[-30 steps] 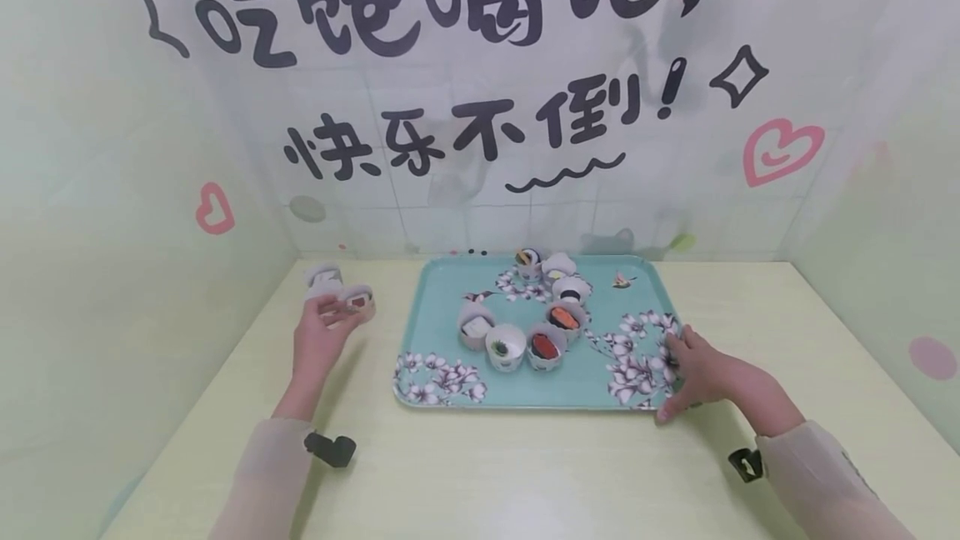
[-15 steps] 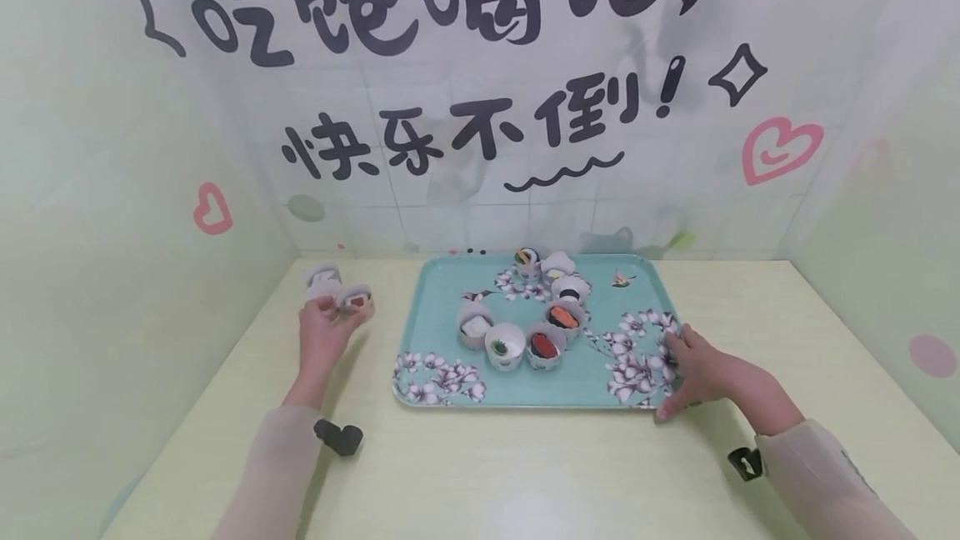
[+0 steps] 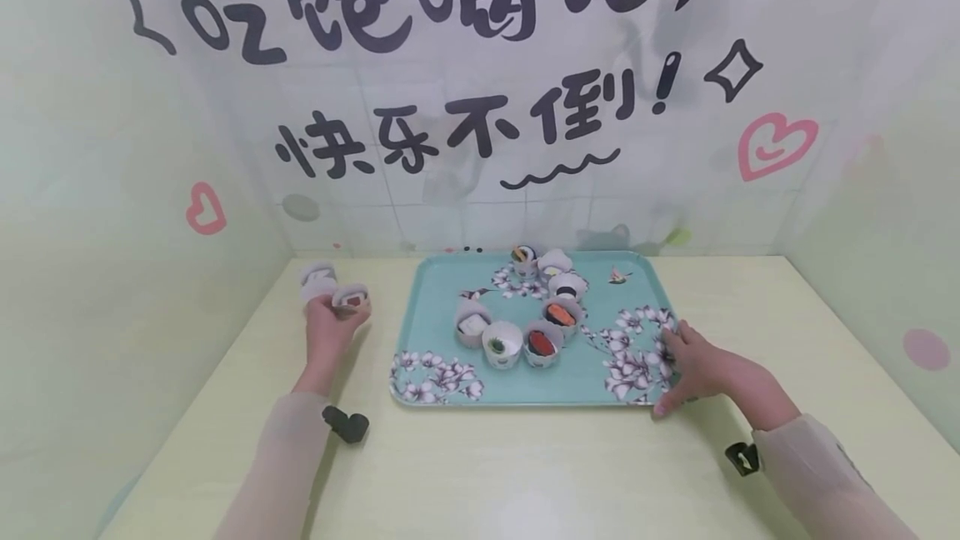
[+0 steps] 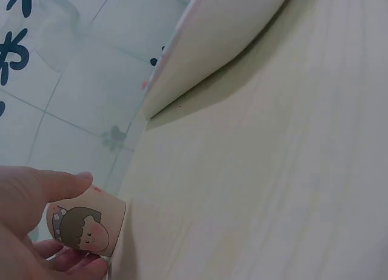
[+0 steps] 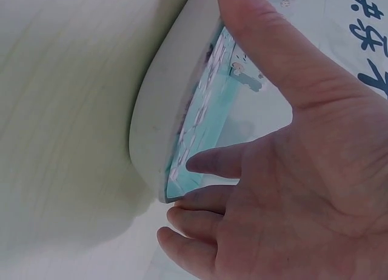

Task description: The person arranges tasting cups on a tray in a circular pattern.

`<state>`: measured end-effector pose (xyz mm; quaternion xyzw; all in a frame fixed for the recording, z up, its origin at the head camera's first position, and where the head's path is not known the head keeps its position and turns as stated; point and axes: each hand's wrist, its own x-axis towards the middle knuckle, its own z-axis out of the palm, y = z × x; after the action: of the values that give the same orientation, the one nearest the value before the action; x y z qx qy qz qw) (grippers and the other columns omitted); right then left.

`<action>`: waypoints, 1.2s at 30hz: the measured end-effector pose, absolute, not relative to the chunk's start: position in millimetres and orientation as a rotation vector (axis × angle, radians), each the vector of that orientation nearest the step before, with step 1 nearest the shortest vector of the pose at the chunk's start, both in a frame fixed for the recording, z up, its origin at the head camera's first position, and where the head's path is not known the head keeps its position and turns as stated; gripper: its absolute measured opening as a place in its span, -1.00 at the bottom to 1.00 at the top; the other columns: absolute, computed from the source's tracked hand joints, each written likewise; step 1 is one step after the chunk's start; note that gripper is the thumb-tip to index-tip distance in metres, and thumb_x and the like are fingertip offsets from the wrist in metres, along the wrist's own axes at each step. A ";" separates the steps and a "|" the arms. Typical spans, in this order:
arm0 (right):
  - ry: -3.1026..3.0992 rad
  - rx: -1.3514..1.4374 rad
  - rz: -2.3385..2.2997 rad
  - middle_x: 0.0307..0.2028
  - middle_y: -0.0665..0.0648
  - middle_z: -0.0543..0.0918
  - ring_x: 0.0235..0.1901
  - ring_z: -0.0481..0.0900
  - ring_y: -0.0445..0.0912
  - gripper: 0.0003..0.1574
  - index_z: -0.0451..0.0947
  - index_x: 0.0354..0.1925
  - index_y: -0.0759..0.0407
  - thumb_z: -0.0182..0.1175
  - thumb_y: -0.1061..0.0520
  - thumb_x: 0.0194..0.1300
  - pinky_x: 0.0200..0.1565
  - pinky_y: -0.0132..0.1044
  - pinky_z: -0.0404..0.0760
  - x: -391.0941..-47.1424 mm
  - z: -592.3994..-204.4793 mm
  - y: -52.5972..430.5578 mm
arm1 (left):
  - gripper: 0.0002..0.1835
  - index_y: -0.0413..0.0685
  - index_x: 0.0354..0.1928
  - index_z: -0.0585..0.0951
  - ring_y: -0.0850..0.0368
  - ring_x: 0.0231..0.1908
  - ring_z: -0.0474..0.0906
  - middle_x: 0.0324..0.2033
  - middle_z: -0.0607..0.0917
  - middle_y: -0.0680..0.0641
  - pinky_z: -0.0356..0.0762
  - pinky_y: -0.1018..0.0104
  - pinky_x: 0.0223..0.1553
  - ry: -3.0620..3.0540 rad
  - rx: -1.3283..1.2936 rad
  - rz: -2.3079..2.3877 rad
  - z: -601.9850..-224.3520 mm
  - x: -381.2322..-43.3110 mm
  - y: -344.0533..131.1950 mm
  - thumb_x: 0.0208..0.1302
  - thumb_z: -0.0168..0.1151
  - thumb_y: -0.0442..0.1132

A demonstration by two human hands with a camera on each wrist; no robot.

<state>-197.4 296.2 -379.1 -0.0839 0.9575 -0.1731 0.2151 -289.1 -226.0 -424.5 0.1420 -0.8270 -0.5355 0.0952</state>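
Observation:
At the table's back left, my left hand [image 3: 328,332] pinches a small scalloped paper cup [image 3: 351,297] with thumb and fingers. A reddish piece shows inside it, and the left wrist view shows a cartoon face printed on the cup [image 4: 91,225], with the thumb above it and fingers below. Right behind stands another paper cup [image 3: 317,280] with a white piece, partly hidden by the hand. My right hand [image 3: 701,369] touches the right edge of the turquoise floral tray [image 3: 435,315]. Its fingers [image 5: 218,162] lie across the rim, while the thumb sits near the front corner.
A curved row of several paper cups stands on the tray, each with a small sushi-like piece, among them one with a red topping [image 3: 542,344] and one with an orange topping [image 3: 560,315]. Behind the table [image 3: 480,473] hangs a printed white curtain [image 3: 420,215].
The left forearm has swung slightly to the right while its fingers stay at the same cup. The right hand keeps its place on the tray edge, and the head view has shifted a little.

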 end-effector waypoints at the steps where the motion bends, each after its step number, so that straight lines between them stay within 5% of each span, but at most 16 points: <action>1: 2.653 -0.228 -0.479 0.41 0.76 -0.29 0.40 -0.21 0.62 0.75 -0.16 0.46 0.60 0.61 -0.31 -0.29 0.34 0.47 0.10 -197.5 -379.0 295.9 | -0.28 -0.37 0.35 0.20 0.00 0.04 0.55 0.14 0.54 -0.34 0.49 0.28 0.17 -2.476 0.452 -1.573 -424.5 -289.5 -226.0 0.27 0.31 -0.27; 7: 2.655 -0.233 -0.471 0.41 0.76 -0.29 0.40 -0.21 0.61 0.74 -0.15 0.46 0.60 0.61 -0.31 -0.28 0.34 0.47 0.11 -198.0 -378.8 295.7 | -0.21 -0.33 0.41 0.10 -0.25 0.29 0.36 0.25 0.41 -0.41 0.28 -0.07 0.42 -2.553 0.514 -1.517 -424.2 -292.9 -225.4 0.30 0.27 -0.18; 14: 2.656 -0.230 -0.456 0.41 0.76 -0.29 0.40 -0.21 0.61 0.73 -0.15 0.46 0.60 0.61 -0.30 -0.27 0.35 0.47 0.10 -198.3 -379.8 296.0 | -0.32 -0.29 0.37 0.18 -0.23 0.23 0.45 0.20 0.53 -0.36 0.34 -0.07 0.37 -2.595 0.484 -1.483 -423.2 -295.6 -225.6 0.35 0.22 -0.17; 36: 2.655 -0.226 -0.475 0.40 0.76 -0.30 0.39 -0.21 0.63 0.71 -0.14 0.46 0.58 0.62 -0.26 -0.26 0.34 0.48 0.10 -197.7 -376.1 294.7 | -0.28 -0.28 0.40 0.22 -0.25 0.25 0.46 0.35 0.38 -0.38 0.53 -0.04 0.24 -2.753 0.240 -1.359 -402.5 -312.6 -196.4 0.37 0.27 -0.08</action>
<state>-197.7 294.7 -376.1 -0.0814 0.9578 -0.1713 0.2158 -312.6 -196.4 -402.5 0.0778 -0.8936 -0.4410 0.0313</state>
